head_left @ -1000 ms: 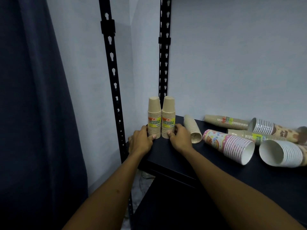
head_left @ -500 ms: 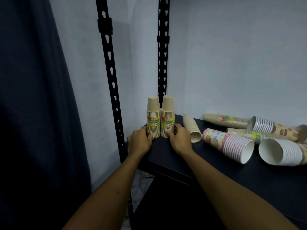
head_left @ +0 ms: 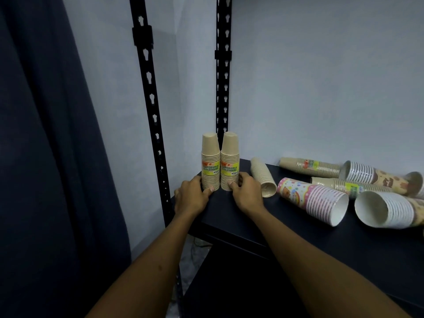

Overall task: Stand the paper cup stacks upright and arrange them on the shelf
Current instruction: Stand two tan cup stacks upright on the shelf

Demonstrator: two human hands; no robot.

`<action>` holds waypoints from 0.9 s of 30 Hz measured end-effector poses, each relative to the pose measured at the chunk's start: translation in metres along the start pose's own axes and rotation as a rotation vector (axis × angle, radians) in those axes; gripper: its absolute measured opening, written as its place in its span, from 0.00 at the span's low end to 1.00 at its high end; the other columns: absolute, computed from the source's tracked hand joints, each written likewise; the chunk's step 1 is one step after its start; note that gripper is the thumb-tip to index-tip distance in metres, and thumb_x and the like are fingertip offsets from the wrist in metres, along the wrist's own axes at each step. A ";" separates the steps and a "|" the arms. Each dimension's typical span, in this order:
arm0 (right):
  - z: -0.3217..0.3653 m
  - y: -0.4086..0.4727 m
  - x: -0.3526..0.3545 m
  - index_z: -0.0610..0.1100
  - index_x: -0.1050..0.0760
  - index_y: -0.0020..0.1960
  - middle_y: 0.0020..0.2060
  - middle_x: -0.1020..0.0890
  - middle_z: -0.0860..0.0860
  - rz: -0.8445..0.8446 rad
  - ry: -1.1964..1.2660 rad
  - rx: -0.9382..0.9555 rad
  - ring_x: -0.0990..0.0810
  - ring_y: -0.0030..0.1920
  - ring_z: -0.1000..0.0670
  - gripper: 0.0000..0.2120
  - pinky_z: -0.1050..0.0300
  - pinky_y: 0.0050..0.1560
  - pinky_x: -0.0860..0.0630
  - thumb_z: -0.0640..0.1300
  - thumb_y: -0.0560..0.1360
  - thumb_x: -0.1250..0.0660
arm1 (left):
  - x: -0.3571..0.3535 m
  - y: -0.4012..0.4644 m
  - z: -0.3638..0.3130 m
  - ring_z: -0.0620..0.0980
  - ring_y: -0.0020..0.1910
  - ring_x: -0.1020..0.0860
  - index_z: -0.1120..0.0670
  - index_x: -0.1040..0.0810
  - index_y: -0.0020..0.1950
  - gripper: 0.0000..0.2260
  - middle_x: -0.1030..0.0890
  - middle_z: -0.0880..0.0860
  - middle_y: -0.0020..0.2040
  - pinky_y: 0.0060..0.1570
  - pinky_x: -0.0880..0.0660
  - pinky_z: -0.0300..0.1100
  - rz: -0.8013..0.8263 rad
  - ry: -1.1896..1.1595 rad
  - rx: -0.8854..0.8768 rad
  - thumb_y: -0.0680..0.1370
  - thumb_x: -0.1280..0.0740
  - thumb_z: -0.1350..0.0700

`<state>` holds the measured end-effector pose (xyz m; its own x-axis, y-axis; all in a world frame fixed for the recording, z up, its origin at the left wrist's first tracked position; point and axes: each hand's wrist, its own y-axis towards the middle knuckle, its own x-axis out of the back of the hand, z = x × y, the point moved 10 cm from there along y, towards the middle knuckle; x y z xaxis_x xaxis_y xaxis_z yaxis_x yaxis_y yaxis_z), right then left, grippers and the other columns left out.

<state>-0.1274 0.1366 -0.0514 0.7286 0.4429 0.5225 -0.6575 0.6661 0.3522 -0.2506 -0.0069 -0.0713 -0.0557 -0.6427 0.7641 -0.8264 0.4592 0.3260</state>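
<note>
Here the left hand (head_left: 192, 196) and right hand (head_left: 246, 193) curl their fingers (head_left: 210, 189) round two upright cup stacks (head_left: 219, 164).

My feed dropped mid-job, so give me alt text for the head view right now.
Two brown cup stacks stand upright side by side at the left end of a dark shelf, the left hand and right hand gripping their bases. To the right, six more stacks lie on their sides, among them a plain brown stack and a pink stack.
</note>
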 end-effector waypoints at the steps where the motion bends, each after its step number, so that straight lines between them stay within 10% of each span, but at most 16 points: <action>1: 0.000 0.000 0.000 0.40 0.26 0.62 0.55 0.18 0.46 0.004 -0.007 -0.003 0.20 0.56 0.46 0.17 0.49 0.58 0.24 0.46 0.77 0.33 | 0.001 0.000 -0.001 0.57 0.57 0.22 0.48 0.26 0.64 0.21 0.19 0.52 0.58 0.57 0.28 0.53 -0.002 0.003 -0.006 0.74 0.34 0.41; 19: 0.009 -0.020 0.017 0.38 0.25 0.55 0.49 0.17 0.44 -0.036 -0.032 0.020 0.19 0.50 0.45 0.09 0.50 0.51 0.22 0.41 0.78 0.36 | 0.015 -0.018 -0.008 0.56 0.54 0.21 0.54 0.27 0.64 0.25 0.19 0.55 0.58 0.49 0.21 0.51 -0.022 -0.102 0.023 0.72 0.29 0.43; 27: 0.011 -0.054 0.041 0.37 0.28 0.66 0.57 0.19 0.44 0.037 0.007 0.030 0.21 0.56 0.49 0.17 0.60 0.56 0.26 0.39 0.78 0.37 | 0.041 -0.054 -0.022 0.54 0.45 0.21 0.58 0.22 0.53 0.10 0.19 0.55 0.45 0.42 0.24 0.45 -0.209 -0.175 -0.046 0.74 0.30 0.56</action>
<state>-0.0639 0.1123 -0.0407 0.7051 0.4713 0.5298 -0.6892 0.6312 0.3558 -0.1960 -0.0448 -0.0448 0.0138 -0.8209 0.5709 -0.8043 0.3301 0.4941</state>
